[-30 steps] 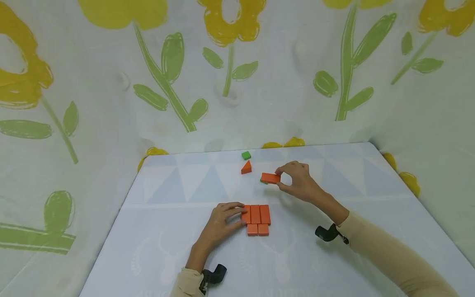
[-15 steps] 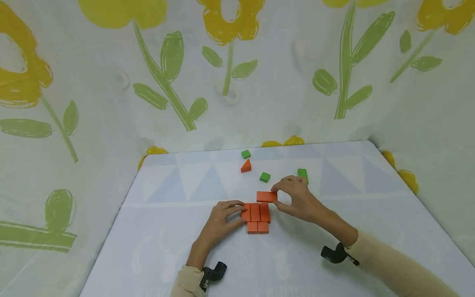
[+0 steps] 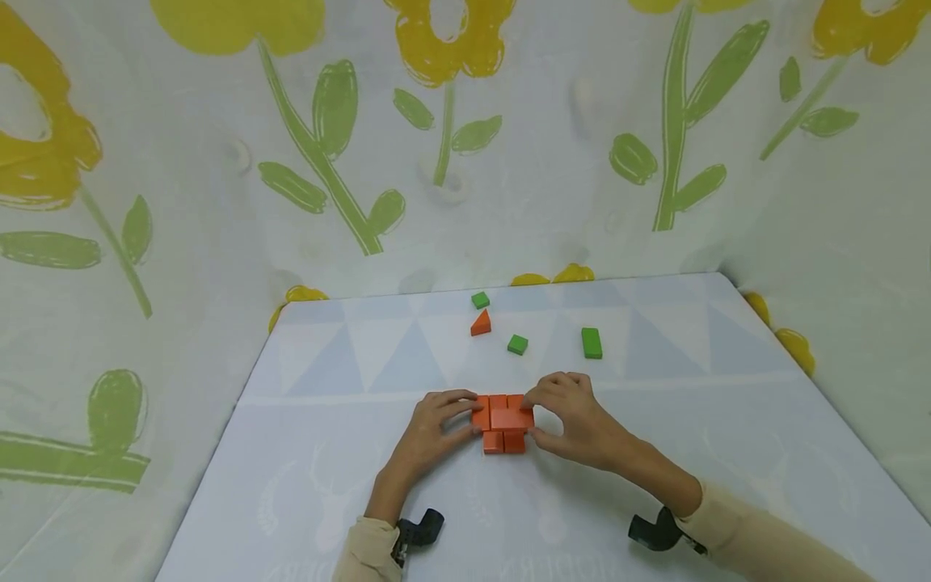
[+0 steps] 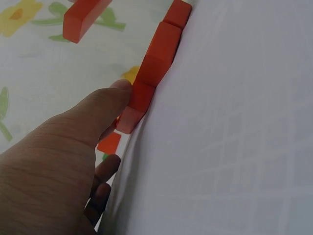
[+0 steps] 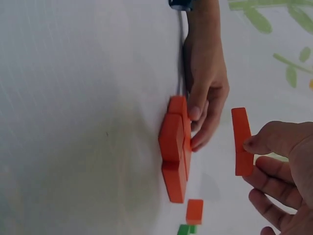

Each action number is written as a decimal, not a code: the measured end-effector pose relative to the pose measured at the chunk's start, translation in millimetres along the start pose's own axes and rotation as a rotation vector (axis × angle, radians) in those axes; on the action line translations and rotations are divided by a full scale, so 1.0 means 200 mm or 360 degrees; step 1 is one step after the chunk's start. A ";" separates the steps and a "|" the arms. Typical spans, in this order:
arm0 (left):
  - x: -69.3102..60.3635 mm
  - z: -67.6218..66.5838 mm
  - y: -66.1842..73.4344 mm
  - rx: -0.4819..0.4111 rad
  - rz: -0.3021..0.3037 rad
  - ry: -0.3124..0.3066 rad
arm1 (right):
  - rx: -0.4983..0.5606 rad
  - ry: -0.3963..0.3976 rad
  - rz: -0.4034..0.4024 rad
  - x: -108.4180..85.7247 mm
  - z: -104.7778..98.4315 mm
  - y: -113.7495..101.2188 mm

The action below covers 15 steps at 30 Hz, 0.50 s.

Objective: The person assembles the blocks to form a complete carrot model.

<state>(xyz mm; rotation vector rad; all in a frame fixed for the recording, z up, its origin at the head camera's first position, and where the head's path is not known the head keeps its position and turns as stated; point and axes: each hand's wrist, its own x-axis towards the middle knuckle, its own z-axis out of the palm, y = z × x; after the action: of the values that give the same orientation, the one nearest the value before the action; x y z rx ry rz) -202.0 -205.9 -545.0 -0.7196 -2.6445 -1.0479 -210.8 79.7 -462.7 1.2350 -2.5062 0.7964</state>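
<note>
Right hand [image 3: 578, 420] pinched an orange block [image 5: 241, 142] at one end, grip parted only by its width, raised above the orange cluster [image 3: 493, 442]. Cluster lay flat on the surface [image 3: 313, 461]; left hand [image 3: 429, 428] gripped its left side, thumb and fingers curved. Beyond: orange wedge [image 3: 481, 324], three green blocks [image 3: 592, 343].
</note>
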 end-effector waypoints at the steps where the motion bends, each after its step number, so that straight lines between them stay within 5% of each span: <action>1: 0.00 0.00 0.00 -0.0012 -0.0004 -0.0004 | -0.0001 -0.0006 -0.0006 -0.01 0.01 -0.01; 8: 0.01 0.00 0.01 0.0017 0.0077 0.0017 | -0.0040 -0.0042 -0.0033 -0.06 0.06 -0.07; 15: 0.01 -0.01 0.01 0.0052 0.0054 -0.0006 | -0.0078 -0.0065 -0.0148 -0.09 0.11 -0.10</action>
<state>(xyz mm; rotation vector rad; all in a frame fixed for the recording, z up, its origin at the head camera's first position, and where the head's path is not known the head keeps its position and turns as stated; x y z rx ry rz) -203.5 -205.2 -542.5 -0.7577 -2.6369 -0.9930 -183.1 69.4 -481.2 1.3531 -2.4638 0.6900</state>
